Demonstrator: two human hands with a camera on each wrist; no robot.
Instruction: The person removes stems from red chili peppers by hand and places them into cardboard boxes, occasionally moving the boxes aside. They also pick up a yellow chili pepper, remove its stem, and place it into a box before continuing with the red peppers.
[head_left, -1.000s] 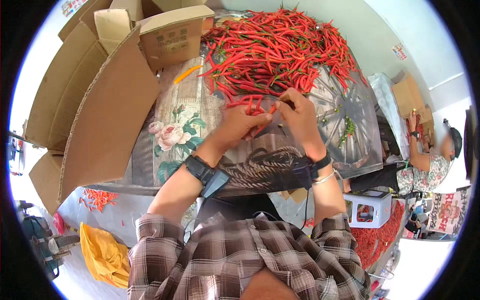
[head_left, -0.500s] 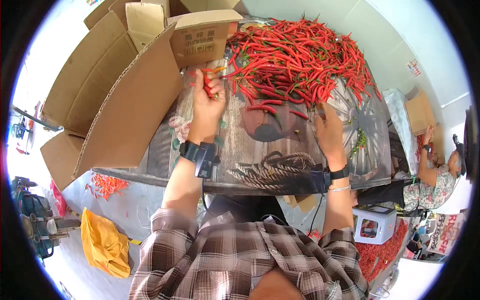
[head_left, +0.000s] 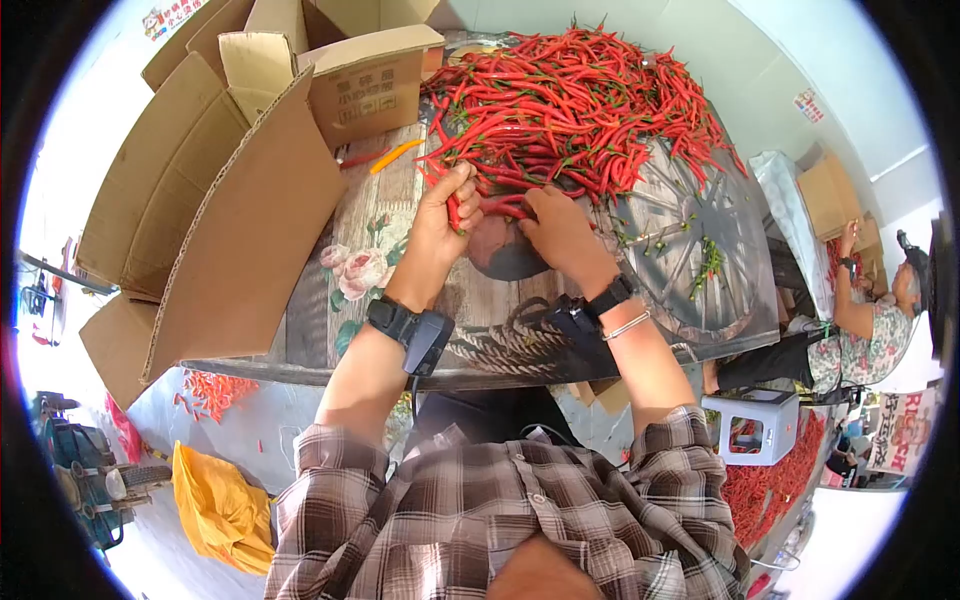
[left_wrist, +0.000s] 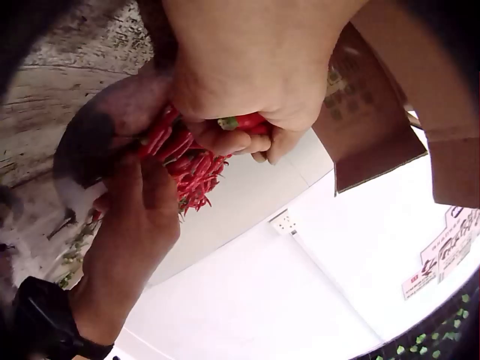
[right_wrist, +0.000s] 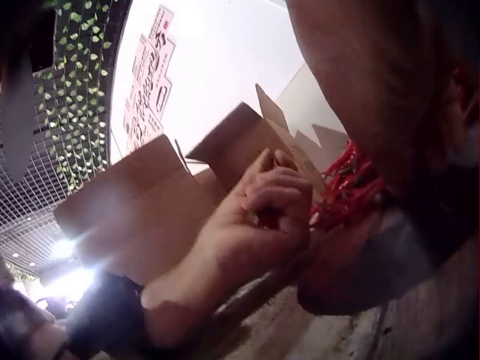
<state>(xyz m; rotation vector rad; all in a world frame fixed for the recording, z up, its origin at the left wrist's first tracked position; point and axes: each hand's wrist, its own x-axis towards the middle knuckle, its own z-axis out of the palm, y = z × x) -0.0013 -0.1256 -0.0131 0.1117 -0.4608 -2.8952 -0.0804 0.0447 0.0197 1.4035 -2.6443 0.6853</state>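
My left hand (head_left: pixel 440 222) is curled round red chilies (head_left: pixel 453 212), just at the near edge of the big chili pile (head_left: pixel 570 100). In the left wrist view a green stem end of a held chili (left_wrist: pixel 244 121) pokes out between thumb and fingers. To its right, my right hand (head_left: pixel 568 235) reaches the pile's near edge, thumb and fingertips pinching the end of a red chili (head_left: pixel 507 207). Its fingertips are partly hidden in the right wrist view. A yellow-orange chili (head_left: pixel 396 156) and a red one (head_left: pixel 364 157) lie by the cardboard box.
An open cardboard box (head_left: pixel 230 220) with raised flaps stands on the left of the patterned tabletop (head_left: pixel 390 215). Green stems (head_left: pixel 708 262) lie to the right. Beyond the table are a white stool (head_left: pixel 757 428), a seated person (head_left: pixel 870 310) and more chilies on the floor.
My left hand moved left towards the box, then came back to the pile, still gripping chilies. A red chili now lies beside the yellow-orange one. My right hand moved to the pile's near edge.
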